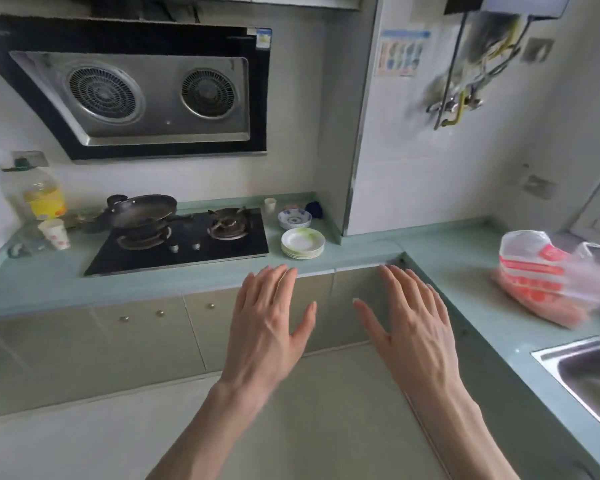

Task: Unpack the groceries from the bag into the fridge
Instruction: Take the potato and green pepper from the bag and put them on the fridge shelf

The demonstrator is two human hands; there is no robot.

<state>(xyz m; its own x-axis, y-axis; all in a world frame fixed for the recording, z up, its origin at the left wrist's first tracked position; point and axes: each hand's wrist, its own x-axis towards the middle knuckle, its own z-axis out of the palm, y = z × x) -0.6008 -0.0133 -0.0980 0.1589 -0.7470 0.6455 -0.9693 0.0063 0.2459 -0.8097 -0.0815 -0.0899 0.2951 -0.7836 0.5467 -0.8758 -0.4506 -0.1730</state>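
Left hand (269, 327) and right hand (414, 329) flat, fingers straight, holding nothing, raised before cabinet. Red-printed plastic grocery bag (548, 278) on table (465, 271), right, near sink (582, 372).

Pretty clearly a home kitchen — two-burner gas hob (184, 237) with a pan (142, 211) on it, range hood (146, 91) above, stacked plates (302, 242) on the green countertop (440, 268), steel sink (589, 372) at the right — tiled walls too.
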